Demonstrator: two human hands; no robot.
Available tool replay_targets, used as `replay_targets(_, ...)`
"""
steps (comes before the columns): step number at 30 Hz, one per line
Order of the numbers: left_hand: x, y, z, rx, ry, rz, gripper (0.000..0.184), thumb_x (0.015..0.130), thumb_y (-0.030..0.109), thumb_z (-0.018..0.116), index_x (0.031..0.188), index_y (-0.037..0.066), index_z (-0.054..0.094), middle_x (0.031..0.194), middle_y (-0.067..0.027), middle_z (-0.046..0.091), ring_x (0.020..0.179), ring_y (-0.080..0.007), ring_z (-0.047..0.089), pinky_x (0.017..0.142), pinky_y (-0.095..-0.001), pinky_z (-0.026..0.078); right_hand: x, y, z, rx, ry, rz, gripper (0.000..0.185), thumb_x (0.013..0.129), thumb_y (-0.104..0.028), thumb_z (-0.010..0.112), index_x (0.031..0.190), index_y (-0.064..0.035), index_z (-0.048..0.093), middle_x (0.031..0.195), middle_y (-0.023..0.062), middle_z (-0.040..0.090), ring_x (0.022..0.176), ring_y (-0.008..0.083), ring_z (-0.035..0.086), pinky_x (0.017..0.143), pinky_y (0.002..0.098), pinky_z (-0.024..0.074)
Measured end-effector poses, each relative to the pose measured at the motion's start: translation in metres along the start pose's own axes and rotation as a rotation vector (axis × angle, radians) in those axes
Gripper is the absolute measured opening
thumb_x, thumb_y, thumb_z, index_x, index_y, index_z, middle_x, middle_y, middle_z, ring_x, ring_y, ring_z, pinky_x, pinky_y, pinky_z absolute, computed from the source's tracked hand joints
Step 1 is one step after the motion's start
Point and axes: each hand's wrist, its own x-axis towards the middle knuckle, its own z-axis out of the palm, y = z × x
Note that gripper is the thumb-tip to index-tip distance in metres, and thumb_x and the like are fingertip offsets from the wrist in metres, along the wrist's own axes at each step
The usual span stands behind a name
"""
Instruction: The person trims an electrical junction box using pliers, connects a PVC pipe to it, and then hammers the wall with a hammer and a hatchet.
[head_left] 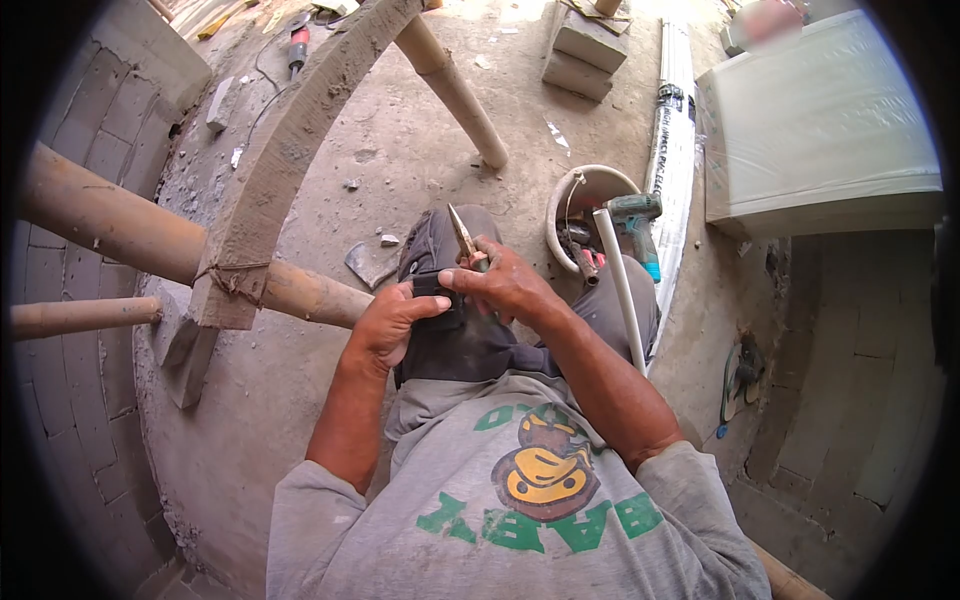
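My left hand [385,328] grips a small black box [431,288] above my lap, its thumb lying across the face. From the other side my right hand [515,285] meets it, with the thumb pressed on the box's upper edge. That same hand holds pliers [462,232], their narrow jaws pointing up and away from me. Whether the jaws are apart is too small to tell. A white pipe [620,285] leans beside my right forearm, near a drill [640,220] and a bucket [553,232] of tools.
A rough wooden beam [285,150] and bamboo poles [120,225] stand at my left. Wrapped white PVC pipes [672,150] lie along the floor at right, beside a plastic-covered block [820,120]. Grey blocks [585,50], a red power tool [298,45] and rubble lie farther off.
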Motion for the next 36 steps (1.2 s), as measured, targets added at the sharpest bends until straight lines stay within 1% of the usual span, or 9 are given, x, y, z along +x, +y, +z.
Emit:
replay_targets(4, 0.003, -0.008, -0.007, 0.004, 0.048, 0.014, 0.029, 0.085, 0.01, 0.065, 0.111, -0.002, 0.065, 0.099, -0.005, 0.069, 0.085, -0.0112, 0.065, 0.08, -0.0247, 0.051, -0.003, -0.005, -0.001, 0.002, -0.012, 0.003, 0.049, 0.075, -0.044, 0.081, 0.091, -0.0098, 0.051, 0.062, 0.0005, 0.052, 0.048, 0.01, 0.048, 0.038, 0.0267, 0.0345)
replay_targets(10, 0.001, 0.002, -0.009, 0.207, 0.001, 0.025, 0.028, 0.086, 0.011, 0.065, 0.111, -0.002, 0.066, 0.096, -0.0036, 0.069, 0.085, -0.0103, 0.065, 0.08, -0.0248, 0.051, -0.004, -0.003, 0.0, -0.008, -0.016, -0.005, 0.049, 0.074, -0.045, 0.081, 0.09, -0.0107, 0.05, 0.062, 0.0, 0.051, 0.049, 0.0096, 0.048, 0.039, 0.0267, 0.0349)
replay_targets(13, 0.003, -0.001, -0.01, 0.104, -0.011, -0.022, 0.03, 0.085, 0.008, 0.065, 0.113, -0.002, 0.065, 0.098, -0.0041, 0.069, 0.086, -0.0113, 0.065, 0.081, -0.0257, 0.051, -0.004, -0.002, 0.0, -0.014, -0.016, -0.006, 0.048, 0.074, -0.044, 0.081, 0.09, -0.0109, 0.05, 0.062, -0.0001, 0.05, 0.049, 0.0094, 0.047, 0.039, 0.0266, 0.0345)
replay_targets(16, 0.0, -0.001, -0.006, 0.001, -0.044, 0.016, 0.032, 0.084, 0.006, 0.065, 0.116, -0.002, 0.063, 0.1, -0.005, 0.069, 0.087, -0.0121, 0.066, 0.082, -0.0263, 0.052, -0.004, -0.005, 0.001, -0.029, -0.013, 0.002, 0.048, 0.074, -0.044, 0.081, 0.09, -0.0109, 0.05, 0.063, 0.0002, 0.051, 0.049, 0.0094, 0.047, 0.038, 0.0266, 0.0343)
replay_targets(19, -0.004, 0.001, -0.001, -0.056, -0.04, -0.001, 0.033, 0.085, 0.006, 0.066, 0.117, -0.002, 0.062, 0.102, -0.0052, 0.068, 0.087, -0.0124, 0.066, 0.083, -0.0263, 0.052, 0.001, -0.001, 0.002, -0.009, -0.009, -0.011, 0.048, 0.074, -0.044, 0.082, 0.089, -0.0107, 0.05, 0.063, 0.0001, 0.05, 0.049, 0.0093, 0.047, 0.038, 0.0265, 0.0345)
replay_targets(22, -0.004, 0.0, 0.001, -0.021, 0.028, -0.003, 0.031, 0.086, 0.008, 0.066, 0.115, -0.002, 0.063, 0.101, -0.005, 0.069, 0.087, -0.0117, 0.066, 0.083, -0.0258, 0.052, -0.002, -0.005, 0.002, -0.007, -0.001, -0.004, 0.049, 0.074, -0.044, 0.082, 0.09, -0.0102, 0.05, 0.063, 0.0003, 0.05, 0.049, 0.0096, 0.047, 0.038, 0.0266, 0.0351)
replay_targets(25, 0.002, -0.006, -0.007, 0.04, 0.036, 0.009, 0.029, 0.086, 0.01, 0.066, 0.113, -0.001, 0.064, 0.1, -0.0046, 0.069, 0.086, -0.011, 0.065, 0.081, -0.0249, 0.051, -0.003, -0.004, 0.001, -0.017, -0.002, -0.021, 0.049, 0.074, -0.044, 0.082, 0.089, -0.0102, 0.05, 0.063, 0.0006, 0.051, 0.049, 0.0099, 0.048, 0.038, 0.0265, 0.0353)
replay_targets(31, 0.002, -0.002, -0.01, 0.146, -0.014, 0.02, 0.029, 0.086, 0.01, 0.066, 0.112, -0.001, 0.065, 0.097, -0.0035, 0.069, 0.086, -0.0105, 0.065, 0.081, -0.0247, 0.05, -0.005, -0.007, 0.0, -0.041, -0.01, -0.007, 0.049, 0.074, -0.043, 0.081, 0.09, -0.0096, 0.05, 0.064, 0.001, 0.052, 0.05, 0.0102, 0.049, 0.038, 0.0266, 0.0352)
replay_targets(36, 0.002, -0.001, -0.007, 0.053, -0.035, 0.007, 0.03, 0.085, 0.008, 0.066, 0.114, -0.001, 0.065, 0.099, -0.0042, 0.069, 0.088, -0.0114, 0.065, 0.083, -0.0256, 0.05, -0.004, -0.006, 0.0, -0.04, -0.014, -0.017, 0.05, 0.074, -0.043, 0.081, 0.094, -0.0079, 0.051, 0.063, 0.0015, 0.051, 0.05, 0.0105, 0.049, 0.038, 0.027, 0.0352)
